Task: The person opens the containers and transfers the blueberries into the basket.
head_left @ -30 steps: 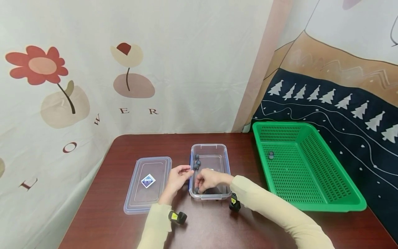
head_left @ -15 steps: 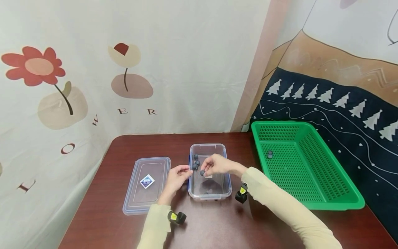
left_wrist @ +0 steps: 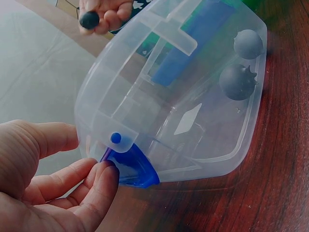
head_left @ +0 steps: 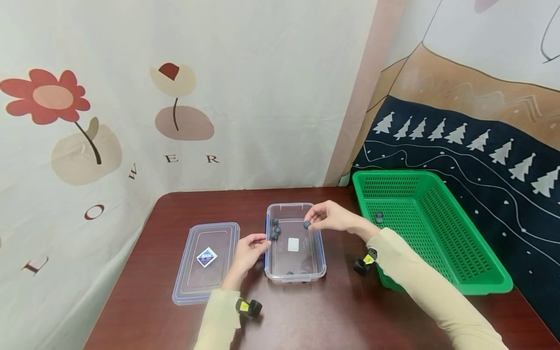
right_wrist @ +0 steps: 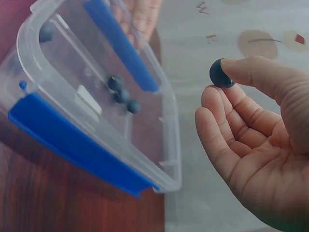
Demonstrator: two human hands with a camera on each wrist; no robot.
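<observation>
A clear plastic box (head_left: 302,260) with blue side latches stands mid-table. My left hand (head_left: 248,253) holds its left side, thumb at the rim and fingertips against the blue latch (left_wrist: 133,166) in the left wrist view. Between thumb and fingertips, my right hand (head_left: 333,217) pinches one blueberry (right_wrist: 220,75), held above the box's right rim. Several blueberries (head_left: 277,230) lie along the box's left wall, and others (left_wrist: 239,82) sit at its near end. A white square label (head_left: 293,244) shows in the box's floor.
Left of the box, the clear lid (head_left: 207,282) with a blue-and-white sticker lies flat on the brown table (head_left: 148,287). A green slotted basket (head_left: 430,243) stands at the right, with blueberries (head_left: 379,217) near its left wall. A printed curtain (head_left: 262,97) hangs behind.
My right hand has picked a blueberry from the near end of the box, raised it and carried it right, to the far right rim. The left hand has stayed at the box's left side.
</observation>
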